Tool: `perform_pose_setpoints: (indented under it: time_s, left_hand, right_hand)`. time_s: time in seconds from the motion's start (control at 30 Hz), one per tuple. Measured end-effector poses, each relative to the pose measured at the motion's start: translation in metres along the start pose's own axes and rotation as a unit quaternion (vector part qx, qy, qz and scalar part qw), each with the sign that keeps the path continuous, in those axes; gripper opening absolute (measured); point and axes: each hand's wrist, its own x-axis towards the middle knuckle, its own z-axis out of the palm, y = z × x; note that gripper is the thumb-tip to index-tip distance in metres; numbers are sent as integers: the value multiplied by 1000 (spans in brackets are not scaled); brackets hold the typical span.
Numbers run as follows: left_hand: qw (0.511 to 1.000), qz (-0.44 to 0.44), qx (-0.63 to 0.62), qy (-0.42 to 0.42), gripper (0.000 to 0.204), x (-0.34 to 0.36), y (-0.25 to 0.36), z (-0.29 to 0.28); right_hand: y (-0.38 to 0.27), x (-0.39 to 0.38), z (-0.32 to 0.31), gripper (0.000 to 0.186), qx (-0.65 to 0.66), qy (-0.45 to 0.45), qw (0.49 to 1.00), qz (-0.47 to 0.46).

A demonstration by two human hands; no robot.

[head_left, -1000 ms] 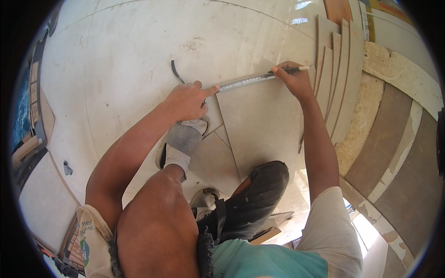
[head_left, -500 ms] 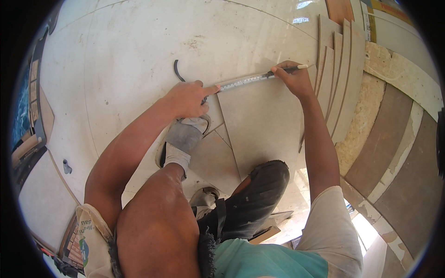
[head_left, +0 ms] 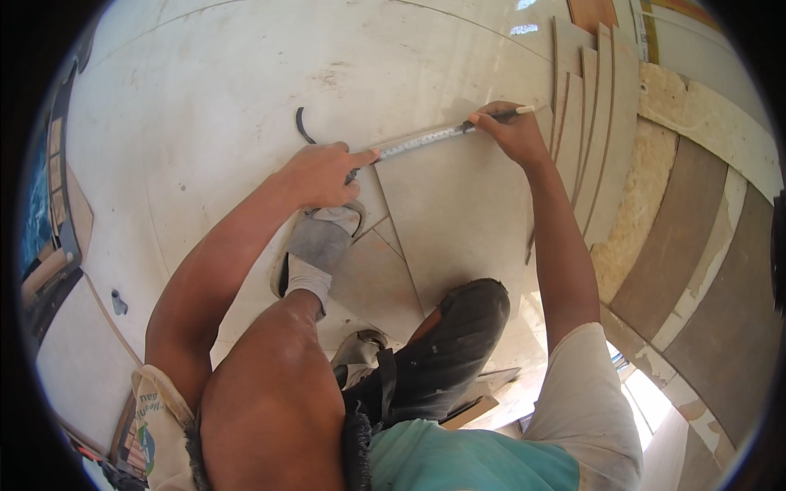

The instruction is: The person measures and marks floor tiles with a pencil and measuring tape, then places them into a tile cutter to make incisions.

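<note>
A large beige tile lies on the floor in front of me. Along its far edge stretches the white blade of a tape measure. My left hand grips the tape measure at the tile's far left corner, index finger stretched along the blade; most of the dark case is hidden under the palm. A black curved strap sticks out beyond this hand. At the blade's right part, my right hand pinches a dark pen with a pale end, its tip at the blade.
Several cut tile strips lie overlapped on the right. Smaller tile pieces lie beside my sandalled foot. Brown and cream boards run along the far right. A small grey object is on the floor at left.
Both hands and the tile appear slightly farther left and higher in the picture, as the view shifts. The grips and the blade's place along the tile edge look the same.
</note>
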Motion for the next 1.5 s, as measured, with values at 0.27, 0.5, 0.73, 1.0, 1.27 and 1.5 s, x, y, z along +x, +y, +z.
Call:
perform_pose_setpoints:
  time_s: [0.27, 0.5, 0.73, 1.0, 1.27, 1.5]
  left_hand:
    - [1000, -6, 3, -8, 59, 0, 2, 0]
    - [1000, -3, 8, -12, 59, 1, 2, 3]
    - [1000, -6, 5, -15, 59, 2, 2, 3]
    - [1000, -5, 3, -11, 59, 3, 1, 4]
    - [1000, -5, 4, -5, 58, 1, 1, 5]
    - [1000, -8, 5, -12, 59, 1, 3, 3]
  right_hand:
    - [3, -1, 0, 23, -19, 3, 1000, 10]
    - [5, -2, 0, 22, -17, 3, 1000, 10]
    - [8, -3, 0, 21, -3, 17, 1000, 17]
    - [10, -3, -2, 19, -4, 6, 1000, 15]
    - [1, -7, -2, 19, -15, 0, 1000, 21]
    - [5, -6, -2, 20, 14, 1, 1000, 17]
